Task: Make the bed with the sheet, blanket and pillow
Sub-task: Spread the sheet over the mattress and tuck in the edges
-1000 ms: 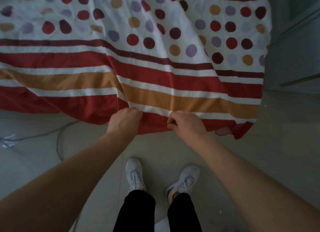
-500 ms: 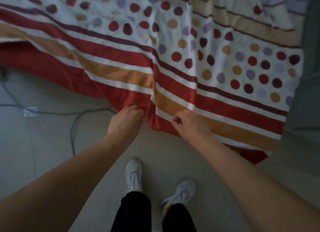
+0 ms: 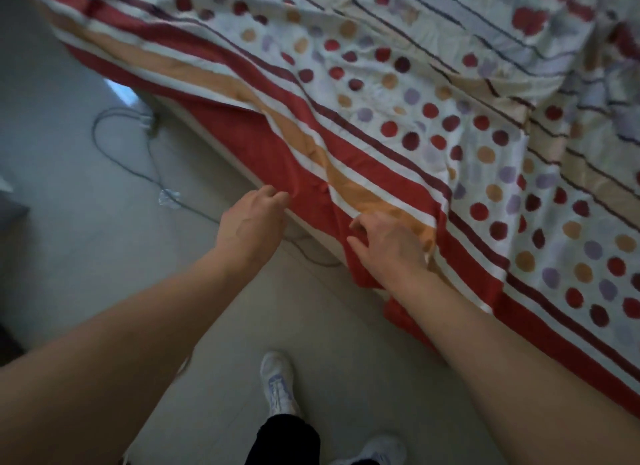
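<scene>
The sheet (image 3: 408, 125) is white with red, orange and purple dots, and has red and orange stripes along its border. It lies spread over the bed, its red hem hanging over the near edge. My left hand (image 3: 251, 220) hovers at that hem with its fingers loosely curled and apart, the tips just touching the red border. My right hand (image 3: 389, 244) rests on the striped border with its fingers spread, above a bunched red fold that hangs down. A second striped, rumpled cloth (image 3: 571, 59) lies at the far right of the bed. No pillow is visible.
The pale tiled floor (image 3: 86, 242) runs along the bed's near side. A grey cable (image 3: 152, 173) loops across it by the bed edge, held down by clear tape. My feet in white shoes (image 3: 278, 383) stand close to the bed.
Both hands gripped the red hem before; now their fingers have loosened and the hem has dropped against the bed's edge. My view has turned left along the bed.
</scene>
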Available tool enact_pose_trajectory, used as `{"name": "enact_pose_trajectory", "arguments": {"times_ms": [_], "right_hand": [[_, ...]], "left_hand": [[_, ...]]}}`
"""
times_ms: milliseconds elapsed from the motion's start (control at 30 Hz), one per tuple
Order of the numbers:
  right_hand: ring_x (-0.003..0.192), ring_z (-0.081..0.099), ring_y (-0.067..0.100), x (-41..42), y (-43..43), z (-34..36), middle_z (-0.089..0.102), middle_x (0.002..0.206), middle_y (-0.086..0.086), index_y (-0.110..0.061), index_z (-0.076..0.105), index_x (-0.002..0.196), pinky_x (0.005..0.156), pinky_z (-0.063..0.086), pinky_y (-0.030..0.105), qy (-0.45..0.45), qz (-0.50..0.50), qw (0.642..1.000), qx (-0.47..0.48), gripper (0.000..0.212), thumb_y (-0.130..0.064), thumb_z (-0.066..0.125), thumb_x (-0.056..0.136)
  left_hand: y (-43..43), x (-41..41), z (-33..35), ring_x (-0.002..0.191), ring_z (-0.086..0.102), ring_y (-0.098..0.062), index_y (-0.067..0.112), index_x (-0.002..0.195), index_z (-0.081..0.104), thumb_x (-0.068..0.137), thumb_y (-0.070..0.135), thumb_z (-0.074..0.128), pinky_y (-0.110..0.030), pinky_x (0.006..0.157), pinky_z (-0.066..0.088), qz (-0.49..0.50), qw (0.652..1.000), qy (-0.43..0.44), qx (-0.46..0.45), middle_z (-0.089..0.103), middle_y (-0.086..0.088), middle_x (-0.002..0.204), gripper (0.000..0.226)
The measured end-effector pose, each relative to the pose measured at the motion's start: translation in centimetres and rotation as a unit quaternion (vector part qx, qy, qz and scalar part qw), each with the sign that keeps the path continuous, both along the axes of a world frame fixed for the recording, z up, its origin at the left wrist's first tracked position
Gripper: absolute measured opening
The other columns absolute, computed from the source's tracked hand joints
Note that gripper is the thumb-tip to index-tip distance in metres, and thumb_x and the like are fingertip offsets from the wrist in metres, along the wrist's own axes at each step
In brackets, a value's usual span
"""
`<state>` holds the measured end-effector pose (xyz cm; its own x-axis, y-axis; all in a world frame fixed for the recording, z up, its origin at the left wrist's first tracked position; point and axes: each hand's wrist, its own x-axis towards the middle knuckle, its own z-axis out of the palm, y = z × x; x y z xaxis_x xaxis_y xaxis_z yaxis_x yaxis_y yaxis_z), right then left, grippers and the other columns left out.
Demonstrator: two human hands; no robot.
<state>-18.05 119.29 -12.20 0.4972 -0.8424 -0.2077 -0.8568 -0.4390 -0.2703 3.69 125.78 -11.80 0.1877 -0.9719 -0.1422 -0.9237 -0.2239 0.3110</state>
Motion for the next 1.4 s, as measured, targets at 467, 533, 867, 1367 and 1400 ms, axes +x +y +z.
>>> {"name": "enact_pose_trajectory", "arguments": {"times_ms": [467,533,867,1367,1400], "right_hand": [[0.093,0.062,0.011,20.3,-5.4,4.5,0.065,0.105,-0.007,-0.025,0.065,0.112,0.083,0.059,0.034,-0.035,0.084,0.995,-0.035,0.024,-0.039,0.068,0.093],[0.092,0.064,0.012,22.2,-6.9,5.0,0.066,0.105,-0.007,-0.025,0.066,0.111,0.083,0.059,0.034,-0.048,0.084,0.994,-0.043,0.023,-0.038,0.069,0.093],[0.088,0.063,0.011,31.9,-13.7,1.3,0.064,0.105,-0.008,-0.024,0.066,0.114,0.077,0.06,0.031,-0.048,0.116,0.992,-0.02,0.024,-0.038,0.068,0.093],[0.093,0.062,0.016,40.0,-24.9,-4.5,0.062,0.103,-0.005,-0.024,0.065,0.113,0.078,0.057,0.036,0.012,0.122,0.989,0.083,0.03,-0.044,0.066,0.092],[0.095,0.062,0.017,40.0,-24.9,-5.0,0.062,0.104,-0.005,-0.024,0.064,0.113,0.079,0.058,0.037,0.022,0.125,0.987,0.1,0.033,-0.047,0.067,0.09]], "left_hand": [[-1.0,18.3,5.2,0.098,0.064,-0.026,0.019,0.116,0.065,0.091,0.027,0.068,-0.044,0.075,0.058,0.112,0.992,-0.049,-0.033,0.064,-0.003,0.107,0.026],[-2.3,19.7,5.9,0.098,0.063,-0.026,0.02,0.117,0.066,0.092,0.023,0.066,-0.043,0.074,0.058,0.117,0.991,-0.043,-0.044,0.065,-0.003,0.107,0.025],[-8.3,26.8,3.5,0.094,0.063,-0.024,0.015,0.115,0.067,0.095,0.019,0.063,-0.04,0.072,0.057,0.117,0.992,-0.035,-0.023,0.064,-0.005,0.104,0.021],[-21.3,35.2,-2.2,0.112,0.061,-0.018,0.027,0.12,0.064,0.09,0.027,0.07,-0.038,0.085,0.058,0.044,0.996,0.022,0.074,0.062,0.006,0.123,0.03],[-21.6,35.2,-2.9,0.112,0.06,-0.017,0.028,0.12,0.063,0.09,0.028,0.071,-0.038,0.086,0.057,0.023,0.995,0.027,0.088,0.061,0.007,0.123,0.031]]}}
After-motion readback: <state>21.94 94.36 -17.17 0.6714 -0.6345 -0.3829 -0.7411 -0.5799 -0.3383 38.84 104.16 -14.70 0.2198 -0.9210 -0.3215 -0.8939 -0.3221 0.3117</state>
